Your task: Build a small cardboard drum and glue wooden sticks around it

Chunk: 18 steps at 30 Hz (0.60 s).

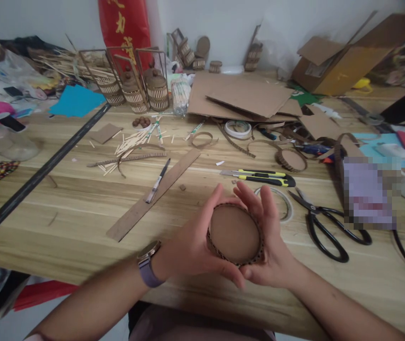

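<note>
The left hand (193,239) and right hand (272,244) hold a cardboard disc (235,233) between them, its rim (222,255) seemingly corrugated.

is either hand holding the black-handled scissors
No, the scissors lie on the table, while the left hand and right hand both hold a round cardboard piece.

Left hand (191,244) and right hand (275,246) cup a round cardboard piece (236,233), corrugated rim (221,254) around its edge. Utility knife (266,178) just beyond, black scissors (316,210) to the right, pen (157,181) on cardboard strip (174,173) to the left.
</note>
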Motion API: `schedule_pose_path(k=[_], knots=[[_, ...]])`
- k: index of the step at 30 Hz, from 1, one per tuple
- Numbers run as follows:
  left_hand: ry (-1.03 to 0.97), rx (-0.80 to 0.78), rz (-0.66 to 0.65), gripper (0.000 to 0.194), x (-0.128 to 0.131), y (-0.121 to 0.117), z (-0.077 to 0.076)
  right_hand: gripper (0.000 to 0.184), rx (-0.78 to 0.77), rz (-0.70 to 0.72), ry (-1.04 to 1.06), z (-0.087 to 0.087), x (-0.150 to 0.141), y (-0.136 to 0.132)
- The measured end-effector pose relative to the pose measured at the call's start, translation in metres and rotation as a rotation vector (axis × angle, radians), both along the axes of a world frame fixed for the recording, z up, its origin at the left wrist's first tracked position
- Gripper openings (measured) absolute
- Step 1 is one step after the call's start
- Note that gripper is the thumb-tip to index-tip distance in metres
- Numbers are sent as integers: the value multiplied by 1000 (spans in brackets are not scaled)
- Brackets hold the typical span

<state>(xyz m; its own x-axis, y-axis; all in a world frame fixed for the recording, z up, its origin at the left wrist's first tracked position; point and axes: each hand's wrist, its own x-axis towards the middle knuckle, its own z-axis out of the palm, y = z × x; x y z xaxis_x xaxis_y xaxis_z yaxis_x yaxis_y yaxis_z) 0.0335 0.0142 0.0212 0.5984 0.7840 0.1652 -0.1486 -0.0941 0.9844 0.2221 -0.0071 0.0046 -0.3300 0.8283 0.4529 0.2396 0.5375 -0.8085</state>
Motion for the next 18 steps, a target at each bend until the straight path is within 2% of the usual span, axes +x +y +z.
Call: schedule_pose_path(k=[4, 6, 9, 13, 15, 18], knots=[[-5, 25, 198, 125, 0, 0, -1, 96, -33, 5, 93, -1, -3, 0], [0, 58, 239, 124, 0, -1, -4, 88, -52, 19, 76, -2, -5, -3], [48, 98, 230, 123, 2, -3, -9, 79, -46, -1, 9, -4, -9, -9], [85, 125, 181, 117, 6, -6, -14, 81, -48, -42, 13, -7, -12, -13], [82, 155, 165, 114, 6, -7, -14, 85, -66, -30, 26, -8, -12, -13], [70, 210, 102, 108, 5, -7, -11, 101, -84, -34, 52, -8, -11, -10]])
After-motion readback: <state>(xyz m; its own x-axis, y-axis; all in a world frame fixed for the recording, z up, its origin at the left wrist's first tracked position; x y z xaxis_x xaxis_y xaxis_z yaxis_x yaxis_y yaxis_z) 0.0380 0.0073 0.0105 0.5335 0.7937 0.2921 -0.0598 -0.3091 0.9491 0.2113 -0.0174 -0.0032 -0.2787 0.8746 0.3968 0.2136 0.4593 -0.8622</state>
